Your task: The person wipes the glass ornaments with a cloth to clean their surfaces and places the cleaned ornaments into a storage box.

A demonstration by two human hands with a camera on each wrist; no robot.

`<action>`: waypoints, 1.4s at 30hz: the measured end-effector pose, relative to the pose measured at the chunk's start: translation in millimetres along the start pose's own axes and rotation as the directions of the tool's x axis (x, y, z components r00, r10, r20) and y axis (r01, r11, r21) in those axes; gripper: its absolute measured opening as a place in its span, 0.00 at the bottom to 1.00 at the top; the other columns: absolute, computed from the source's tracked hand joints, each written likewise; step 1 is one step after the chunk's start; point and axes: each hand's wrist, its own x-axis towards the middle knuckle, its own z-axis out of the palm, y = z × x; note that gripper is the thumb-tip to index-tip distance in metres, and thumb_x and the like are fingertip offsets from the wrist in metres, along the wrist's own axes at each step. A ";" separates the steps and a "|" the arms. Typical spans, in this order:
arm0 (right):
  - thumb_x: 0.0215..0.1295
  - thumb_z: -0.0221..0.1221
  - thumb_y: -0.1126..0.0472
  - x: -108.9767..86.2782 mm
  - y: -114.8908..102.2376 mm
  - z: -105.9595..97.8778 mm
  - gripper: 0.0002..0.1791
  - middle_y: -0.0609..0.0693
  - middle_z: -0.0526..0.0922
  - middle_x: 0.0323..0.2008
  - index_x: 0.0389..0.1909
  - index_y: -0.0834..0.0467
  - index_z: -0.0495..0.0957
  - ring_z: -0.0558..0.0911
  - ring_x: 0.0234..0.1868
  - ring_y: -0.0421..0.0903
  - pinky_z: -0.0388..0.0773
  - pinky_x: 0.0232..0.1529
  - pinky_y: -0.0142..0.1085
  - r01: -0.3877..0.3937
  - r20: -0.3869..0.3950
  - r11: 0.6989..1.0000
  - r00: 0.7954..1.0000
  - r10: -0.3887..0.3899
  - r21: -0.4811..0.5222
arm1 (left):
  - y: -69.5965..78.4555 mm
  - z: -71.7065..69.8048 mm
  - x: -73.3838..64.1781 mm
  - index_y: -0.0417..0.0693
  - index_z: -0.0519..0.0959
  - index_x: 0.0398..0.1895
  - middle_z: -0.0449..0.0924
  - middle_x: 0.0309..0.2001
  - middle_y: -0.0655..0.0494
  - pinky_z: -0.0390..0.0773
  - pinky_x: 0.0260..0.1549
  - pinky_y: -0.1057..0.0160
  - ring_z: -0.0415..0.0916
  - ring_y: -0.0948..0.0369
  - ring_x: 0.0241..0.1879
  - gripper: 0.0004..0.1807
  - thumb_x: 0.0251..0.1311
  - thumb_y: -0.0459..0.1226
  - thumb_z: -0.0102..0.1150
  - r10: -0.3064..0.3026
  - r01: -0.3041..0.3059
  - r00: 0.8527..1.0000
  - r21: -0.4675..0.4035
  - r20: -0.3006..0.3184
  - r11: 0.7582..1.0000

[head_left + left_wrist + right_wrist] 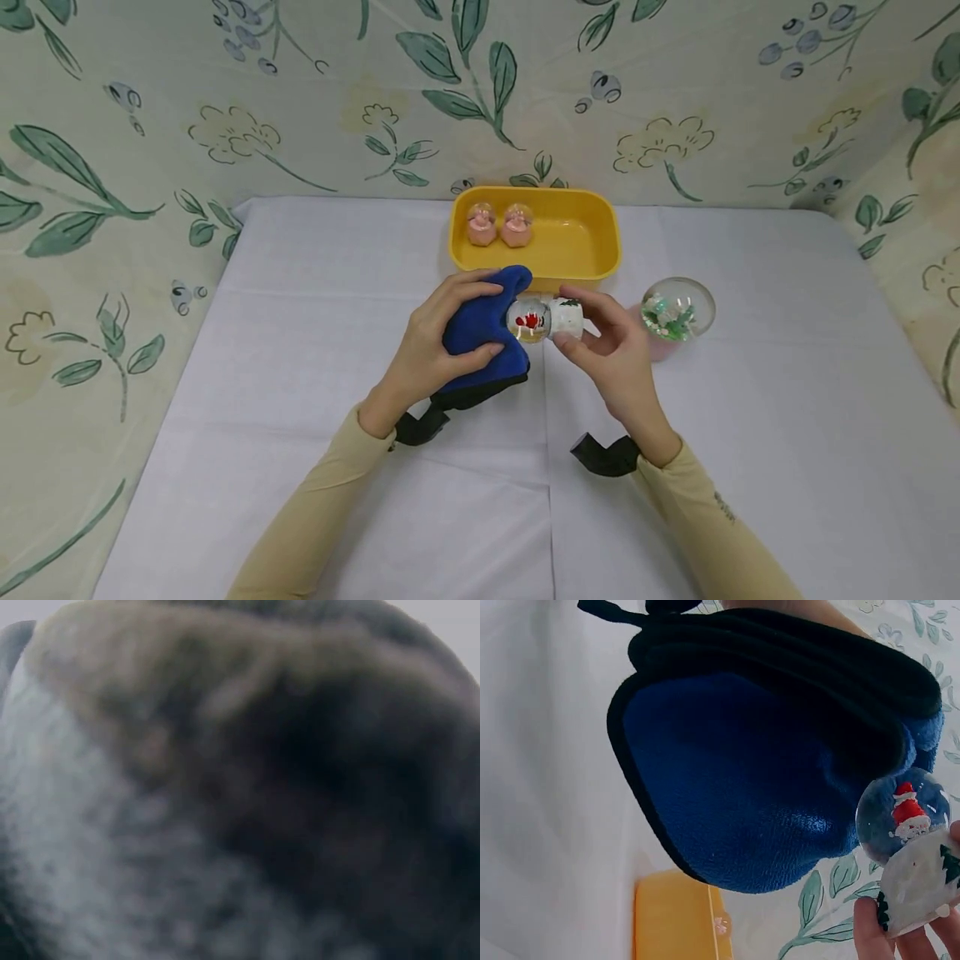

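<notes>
A small snow globe (528,320) with a red-and-white figure inside lies tilted on its side in the air, its white base toward the right. My right hand (611,350) pinches that base, which has dark green trees painted on it, as the right wrist view shows. My left hand (442,342) grips a folded blue cloth (735,780) with black edging, thumb and fingers on its two sides. The cloth's edge meets the glass ball of the globe. In the left wrist view, blurred dark and grey material close to the lens fills most of the picture.
A yellow tray (592,272) stands at the back, with two small pink snow globes (516,227) in its left part. Right of my right hand stands a larger snow globe (681,308) on a pink base. White cloth covers the table (787,400); floral fabric hangs behind.
</notes>
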 end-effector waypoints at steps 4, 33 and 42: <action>0.48 0.61 0.85 -1.4 -3.0 4.4 0.29 0.61 0.73 0.55 0.56 0.72 0.71 0.72 0.54 0.54 0.75 0.52 0.35 0.133 0.037 0.988 0.991 -0.130 -0.075 | 2.1 3.0 2.2 0.41 0.69 0.59 0.65 0.64 0.45 0.68 0.59 0.54 0.65 0.52 0.62 0.30 0.54 0.38 0.68 0.022 -0.022 1.000 -0.015 0.003 1.000; 0.57 0.67 0.50 6.4 -11.5 5.3 0.28 0.62 0.79 0.39 0.42 0.73 0.78 0.79 0.42 0.47 0.78 0.45 0.32 0.563 0.184 0.783 0.826 -0.532 -0.264 | 10.3 12.0 7.1 0.48 0.69 0.51 0.62 0.58 0.36 0.71 0.54 0.50 0.65 0.44 0.55 0.19 0.69 0.52 0.45 0.152 -0.154 0.987 0.021 0.055 0.988; 0.55 0.64 0.71 -4.9 -12.8 13.1 0.16 0.56 0.78 0.39 0.43 0.73 0.75 0.79 0.35 0.47 0.81 0.36 0.31 0.087 0.013 0.996 0.996 -0.087 0.026 | 11.3 11.3 8.4 0.52 0.68 0.53 0.59 0.60 0.37 0.71 0.54 0.51 0.63 0.42 0.57 0.17 0.69 0.50 0.48 0.220 -0.228 0.970 0.064 0.102 0.972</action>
